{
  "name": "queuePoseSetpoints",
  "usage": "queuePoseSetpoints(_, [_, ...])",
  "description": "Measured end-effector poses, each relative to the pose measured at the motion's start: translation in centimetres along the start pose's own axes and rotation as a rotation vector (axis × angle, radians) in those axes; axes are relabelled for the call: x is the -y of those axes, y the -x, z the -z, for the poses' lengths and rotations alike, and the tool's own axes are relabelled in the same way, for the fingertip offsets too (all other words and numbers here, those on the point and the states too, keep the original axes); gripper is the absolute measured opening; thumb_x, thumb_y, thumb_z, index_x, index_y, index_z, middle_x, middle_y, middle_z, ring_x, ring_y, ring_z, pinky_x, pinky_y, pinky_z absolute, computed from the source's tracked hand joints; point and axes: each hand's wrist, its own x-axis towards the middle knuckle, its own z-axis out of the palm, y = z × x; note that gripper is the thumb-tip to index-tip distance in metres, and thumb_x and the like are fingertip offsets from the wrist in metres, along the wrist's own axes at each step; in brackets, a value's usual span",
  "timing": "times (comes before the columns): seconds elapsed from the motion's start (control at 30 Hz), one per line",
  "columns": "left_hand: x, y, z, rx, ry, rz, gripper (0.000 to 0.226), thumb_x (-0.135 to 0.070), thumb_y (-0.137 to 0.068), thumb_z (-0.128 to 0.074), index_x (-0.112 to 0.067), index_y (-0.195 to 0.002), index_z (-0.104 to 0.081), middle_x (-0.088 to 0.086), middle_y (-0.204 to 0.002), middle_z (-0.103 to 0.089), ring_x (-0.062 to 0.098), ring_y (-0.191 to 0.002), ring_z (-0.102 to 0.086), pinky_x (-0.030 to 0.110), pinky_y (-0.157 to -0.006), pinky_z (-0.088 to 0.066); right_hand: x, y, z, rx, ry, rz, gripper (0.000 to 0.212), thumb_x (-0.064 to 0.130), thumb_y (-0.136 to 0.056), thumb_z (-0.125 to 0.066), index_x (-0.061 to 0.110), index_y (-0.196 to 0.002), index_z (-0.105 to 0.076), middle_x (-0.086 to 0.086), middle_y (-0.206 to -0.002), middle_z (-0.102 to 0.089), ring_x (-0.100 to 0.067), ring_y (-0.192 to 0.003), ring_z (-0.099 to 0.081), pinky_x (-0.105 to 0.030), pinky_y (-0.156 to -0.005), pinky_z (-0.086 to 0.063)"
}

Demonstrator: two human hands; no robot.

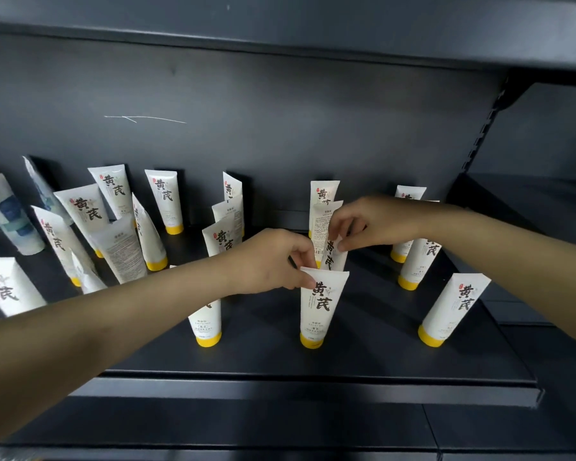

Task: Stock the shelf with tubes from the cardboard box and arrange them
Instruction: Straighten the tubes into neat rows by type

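Observation:
Several white tubes with yellow caps and black lettering stand cap-down on a dark shelf (346, 367). My left hand (273, 261) pinches the top edge of the front middle tube (318, 307). Right behind that one stands another tube (334, 257), and my right hand (369, 224) pinches its upper edge. A third tube (323, 214) stands behind that, its back label facing me. More tubes stand to the left (208, 324) and right (451, 309). The cardboard box is out of view.
At the far left lean blue-and-white tubes (7, 214) of another kind. A dark shelf board (280, 31) hangs overhead, and a slotted upright (486, 128) divides off the neighbouring bay at the right. Bare shelf surface shows along the front edge.

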Motion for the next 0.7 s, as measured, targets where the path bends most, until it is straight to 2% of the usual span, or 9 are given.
queuePoseSetpoints(0.1, [-0.1,0.2,-0.3,-0.030,0.021,0.001,0.009,-0.022,-0.080,-0.074,-0.020,-0.082,-0.066,-0.006,-0.082,-0.071,0.010,-0.071,-0.068,0.013,-0.064,-0.051,-0.2,-0.2,-0.1,-0.029,-0.015,-0.002,0.023,0.017,-0.083,-0.068,0.025,-0.102,-0.057,0.004,-0.103,-0.067,-0.016,-0.091,-0.066,-0.038,-0.082,-0.054])
queuePoseSetpoints(0.2, [-0.3,0.4,-0.5,-0.051,0.027,0.006,0.012,-0.021,-0.079,-0.075,-0.024,-0.078,-0.064,-0.008,-0.078,-0.069,0.010,-0.070,-0.067,0.013,-0.062,-0.051,-0.4,-0.1,-0.4,-0.070,-0.066,-0.005,0.032,0.011,-0.083,-0.067,0.024,-0.107,-0.052,0.004,-0.105,-0.067,-0.015,-0.091,-0.066,-0.033,-0.080,-0.053])
queuePoseSetpoints(0.3, [-0.4,0.5,-0.6,-0.073,0.035,0.015,0.012,-0.020,-0.078,-0.076,-0.023,-0.079,-0.064,-0.007,-0.079,-0.069,0.010,-0.071,-0.068,0.015,-0.065,-0.053,-0.7,-0.2,-0.7,-0.085,-0.090,-0.023,0.034,0.005,-0.084,-0.065,0.023,-0.111,-0.057,0.002,-0.107,-0.068,-0.012,-0.091,-0.065,-0.029,-0.081,-0.052])
queuePoseSetpoints(0.43, [-0.8,0.5,-0.9,-0.097,0.023,0.015,0.016,-0.021,-0.078,-0.076,-0.028,-0.076,-0.062,-0.009,-0.080,-0.069,0.009,-0.072,-0.067,0.010,-0.062,-0.050,-0.8,-0.4,-1.0,-0.124,-0.091,-0.004,0.030,0.000,-0.085,-0.061,0.016,-0.110,-0.064,0.002,-0.108,-0.069,-0.009,-0.094,-0.065,-0.034,-0.087,-0.054])
queuePoseSetpoints(0.53, [-0.9,0.5,-1.1,-0.116,0.034,0.022,0.011,-0.019,-0.077,-0.076,-0.022,-0.078,-0.065,-0.006,-0.082,-0.071,0.009,-0.072,-0.068,0.010,-0.062,-0.050,-0.8,-0.3,-1.0,-0.161,-0.030,-0.014,0.024,0.005,-0.085,-0.064,0.014,-0.106,-0.068,0.003,-0.105,-0.069,-0.005,-0.087,-0.063,-0.028,-0.085,-0.054])
queuePoseSetpoints(0.7, [-0.9,0.1,-1.5,-0.142,0.074,0.038,0.013,-0.015,-0.076,-0.077,-0.008,-0.082,-0.067,-0.002,-0.078,-0.070,0.015,-0.072,-0.068,0.010,-0.060,-0.050,-1.1,-0.2,-0.8,-0.224,-0.010,-0.027,0.015,0.008,-0.082,-0.069,0.013,-0.095,-0.073,0.000,-0.090,-0.073,-0.013,-0.078,-0.069,-0.032,-0.081,-0.055])
